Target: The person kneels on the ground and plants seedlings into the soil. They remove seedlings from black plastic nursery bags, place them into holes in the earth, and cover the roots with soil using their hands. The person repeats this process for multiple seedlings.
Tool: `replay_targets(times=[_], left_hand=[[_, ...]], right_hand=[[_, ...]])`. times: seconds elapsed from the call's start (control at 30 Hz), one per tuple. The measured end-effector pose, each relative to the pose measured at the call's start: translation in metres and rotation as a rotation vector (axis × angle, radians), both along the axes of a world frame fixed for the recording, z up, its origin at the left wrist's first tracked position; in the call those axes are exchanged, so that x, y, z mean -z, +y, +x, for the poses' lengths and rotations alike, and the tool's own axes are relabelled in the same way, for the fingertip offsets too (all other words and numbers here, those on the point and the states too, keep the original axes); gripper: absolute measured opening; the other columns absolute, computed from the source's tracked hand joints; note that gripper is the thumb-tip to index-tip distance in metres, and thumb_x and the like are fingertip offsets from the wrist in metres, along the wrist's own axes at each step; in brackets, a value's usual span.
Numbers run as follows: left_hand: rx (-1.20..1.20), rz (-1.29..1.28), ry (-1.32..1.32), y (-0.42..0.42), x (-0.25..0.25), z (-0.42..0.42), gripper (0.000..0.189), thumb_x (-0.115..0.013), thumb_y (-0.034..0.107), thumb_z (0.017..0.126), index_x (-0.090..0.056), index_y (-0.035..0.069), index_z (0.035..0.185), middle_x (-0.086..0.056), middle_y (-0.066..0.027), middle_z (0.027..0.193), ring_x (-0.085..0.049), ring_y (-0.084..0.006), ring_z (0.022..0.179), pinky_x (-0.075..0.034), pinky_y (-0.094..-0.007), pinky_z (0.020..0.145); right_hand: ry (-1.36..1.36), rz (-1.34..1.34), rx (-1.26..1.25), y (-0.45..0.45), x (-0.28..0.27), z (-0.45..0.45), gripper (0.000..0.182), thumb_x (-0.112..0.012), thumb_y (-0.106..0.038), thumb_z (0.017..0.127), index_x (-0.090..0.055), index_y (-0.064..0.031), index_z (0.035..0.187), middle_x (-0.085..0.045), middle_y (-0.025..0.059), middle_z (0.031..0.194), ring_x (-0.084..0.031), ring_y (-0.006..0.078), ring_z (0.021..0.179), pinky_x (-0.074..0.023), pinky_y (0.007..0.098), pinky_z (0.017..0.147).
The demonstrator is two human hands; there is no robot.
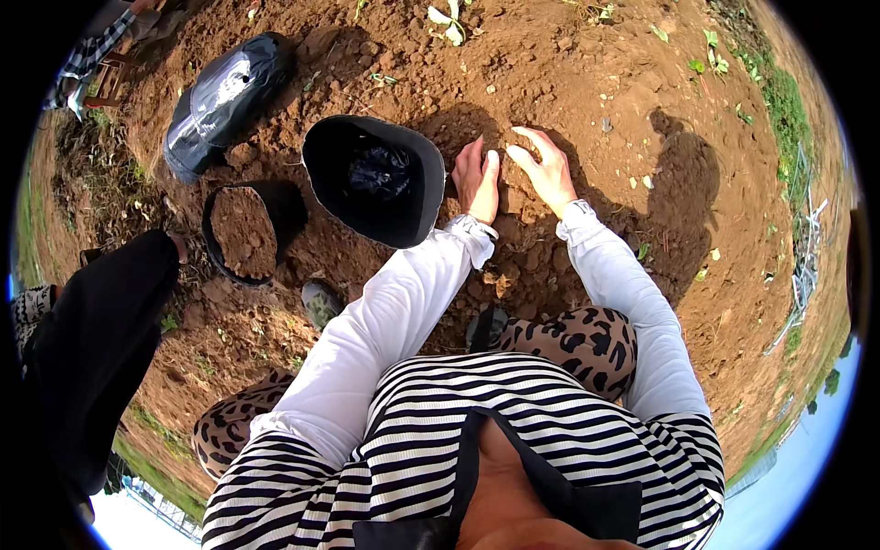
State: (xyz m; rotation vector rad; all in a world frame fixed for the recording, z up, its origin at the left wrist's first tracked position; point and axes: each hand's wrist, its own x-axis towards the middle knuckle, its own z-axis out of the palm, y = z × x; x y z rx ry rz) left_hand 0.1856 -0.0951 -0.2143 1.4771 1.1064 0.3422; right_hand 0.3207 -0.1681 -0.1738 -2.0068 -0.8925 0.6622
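Both of my hands are down at the loose brown soil [509, 185] in front of me. My left hand [476, 180] is at the soil just right of an open black grow bag [323, 199], which stands with dark crumpled plastic [380, 172] inside. To its right, my right hand [543, 168] has its fingers spread and slightly curled toward the left one; a small gap parts the two. Neither hand shows any object in its fingers, though the fingertips' contact with the soil is hard to judge. White sleeves cover both forearms.
Left of the open bag stands a black pot filled with soil [244, 234]; beyond it lies a shiny black plastic bundle [227, 96]. A person in dark trousers [103, 309] is close at left, another by a wooden stool [110, 79] farther off. Metal scraps [804, 268] lie at right.
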Motion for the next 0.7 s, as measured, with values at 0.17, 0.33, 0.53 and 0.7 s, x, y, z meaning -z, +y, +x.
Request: replay_targets(times=[0.17,0.33,0.53,0.7], left_hand=[[-0.278,-0.38,-0.23,-0.01,-0.021,0.003,0.065,-0.065,0.049,0.093,-0.056,-0.007,0.125,-0.054,-0.0209,0.13,-0.05,-0.0333,0.123,-0.037,-0.0404,0.107],[-0.313,0.037,-0.441,-0.018,-0.1,0.002,0.034,-0.078,0.02,0.083,-0.067,0.004,0.112,-0.056,-0.0156,0.125,-0.052,-0.0295,0.122,-0.04,-0.039,0.105],[-0.348,0.319,-0.607,0.03,-0.191,-0.05,0.04,-0.077,0.026,0.087,-0.066,0.001,0.115,-0.05,-0.0163,0.131,-0.051,-0.0294,0.12,-0.041,-0.0404,0.104],[-0.532,0.348,-0.581,0.071,-0.163,-0.098,0.035,-0.061,0.024,0.1,-0.06,0.0,0.126,-0.061,-0.0093,0.126,-0.058,-0.0191,0.115,-0.044,-0.0342,0.102]], right_hand=[[0.661,0.137,0.515,-0.005,-0.001,-0.047,0.056,-0.069,-0.038,0.094,-0.059,0.0015,0.131,-0.061,0.0108,0.131,-0.053,0.0183,0.124,-0.0385,0.0321,0.106],[0.964,0.386,0.583,-0.001,-0.075,-0.061,0.041,-0.059,-0.034,0.1,-0.06,-0.0029,0.126,-0.064,0.0073,0.122,-0.059,0.0185,0.115,-0.0459,0.0339,0.1],[1.127,0.587,0.204,0.055,-0.153,-0.09,0.043,-0.065,-0.029,0.097,-0.057,-0.0011,0.129,-0.066,0.008,0.12,-0.064,0.0176,0.108,-0.0509,0.0324,0.095],[1.114,0.474,0.077,0.116,-0.138,-0.134,0.044,-0.071,-0.03,0.094,-0.061,-0.0006,0.126,-0.066,0.0031,0.115,-0.06,0.0119,0.102,-0.0459,0.0279,0.093]])
